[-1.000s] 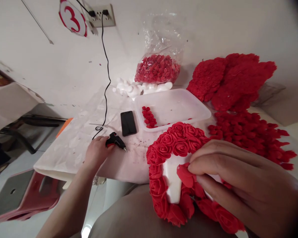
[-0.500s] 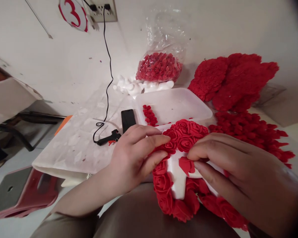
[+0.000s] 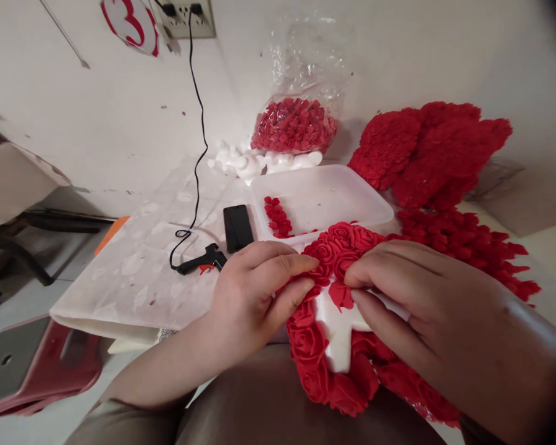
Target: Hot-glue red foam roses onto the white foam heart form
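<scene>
A white form (image 3: 339, 346), partly covered with red foam roses (image 3: 311, 352), rests at my lap by the table edge. My left hand (image 3: 271, 278) grips the rose-covered part at its upper left between thumb and fingers. Between the thumb and index finger of my right hand (image 3: 398, 290) is a red petal piece (image 3: 340, 295), held against the bare white surface just below the upper roses. My right palm and the fingers cover the form's right side.
Behind stands a white tray (image 3: 343, 191) with small red buds, and a clear bag (image 3: 296, 123) of red pieces. A phone (image 3: 238, 227) and a corded black glue gun (image 3: 204, 261) lie left. Red flower heaps (image 3: 430, 154) fill the right. Stools (image 3: 41, 364) stand lower left.
My right hand has moved slightly left and up with the red petal piece, which now sits closer to the upper roses. The view has shifted a little.
</scene>
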`<state>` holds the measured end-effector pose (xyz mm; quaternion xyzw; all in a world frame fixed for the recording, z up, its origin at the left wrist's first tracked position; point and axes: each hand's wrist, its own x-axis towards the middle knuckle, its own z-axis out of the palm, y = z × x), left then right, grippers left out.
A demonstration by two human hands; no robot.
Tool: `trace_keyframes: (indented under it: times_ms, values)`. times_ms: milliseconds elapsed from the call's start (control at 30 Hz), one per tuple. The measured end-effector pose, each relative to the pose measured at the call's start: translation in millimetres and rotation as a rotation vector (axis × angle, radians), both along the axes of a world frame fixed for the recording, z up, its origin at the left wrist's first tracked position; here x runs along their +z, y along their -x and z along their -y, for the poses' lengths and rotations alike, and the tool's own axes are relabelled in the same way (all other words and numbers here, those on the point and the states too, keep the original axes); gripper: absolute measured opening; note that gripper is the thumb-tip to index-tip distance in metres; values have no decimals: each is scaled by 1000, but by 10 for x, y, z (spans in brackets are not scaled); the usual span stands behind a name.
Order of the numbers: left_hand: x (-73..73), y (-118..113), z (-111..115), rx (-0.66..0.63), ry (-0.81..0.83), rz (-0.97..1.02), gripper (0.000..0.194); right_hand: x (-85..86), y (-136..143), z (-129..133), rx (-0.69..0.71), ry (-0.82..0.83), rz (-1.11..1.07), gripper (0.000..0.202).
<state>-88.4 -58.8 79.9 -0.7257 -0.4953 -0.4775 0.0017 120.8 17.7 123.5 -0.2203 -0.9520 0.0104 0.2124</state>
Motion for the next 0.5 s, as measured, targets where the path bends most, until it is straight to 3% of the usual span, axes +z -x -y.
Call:
trace_keyframes:
  times_ms: [300,500]
  values:
    - [-25,-10,-52,-13,-29,-3,16,60,75,61,-67,-1,99,22]
    - [46,18,-32,-15,-57,-54,14,190,99,-97,70,18,148,30]
